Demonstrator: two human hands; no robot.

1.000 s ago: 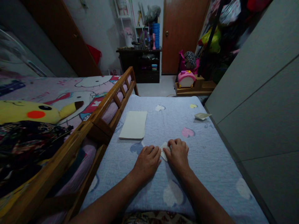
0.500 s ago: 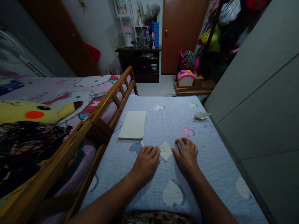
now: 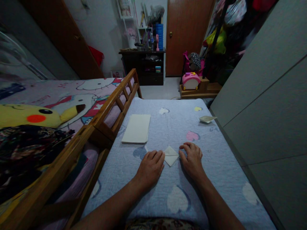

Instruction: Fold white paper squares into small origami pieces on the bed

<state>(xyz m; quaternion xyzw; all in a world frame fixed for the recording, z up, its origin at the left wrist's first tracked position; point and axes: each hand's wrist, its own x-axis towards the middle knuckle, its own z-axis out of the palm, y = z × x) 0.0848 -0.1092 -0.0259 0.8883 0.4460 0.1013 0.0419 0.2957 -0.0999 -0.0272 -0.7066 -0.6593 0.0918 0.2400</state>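
A small piece of folded white paper (image 3: 171, 156) lies diamond-shaped on the blue bedspread, with a crease line running across its middle. Its left corner is covered by the fingers of my left hand (image 3: 150, 167), which are held close together and keep it against the cloth. At the right corner is my right hand (image 3: 192, 159), its thumb and fingers bent and apart, with nothing seen between them. Whether the right thumb still touches the paper's tip I cannot tell.
A stack of white paper sheets (image 3: 137, 128) lies ahead on the left. Far right on the bedspread (image 3: 216, 179) sits a folded paper piece (image 3: 207, 119). A wooden bed rail (image 3: 96, 123) runs along the left side; a pale cabinet (image 3: 268, 111) stands along the right.
My right hand has moved right off the paper's middle to its right corner, uncovering the folded diamond. My left hand has stayed in place.
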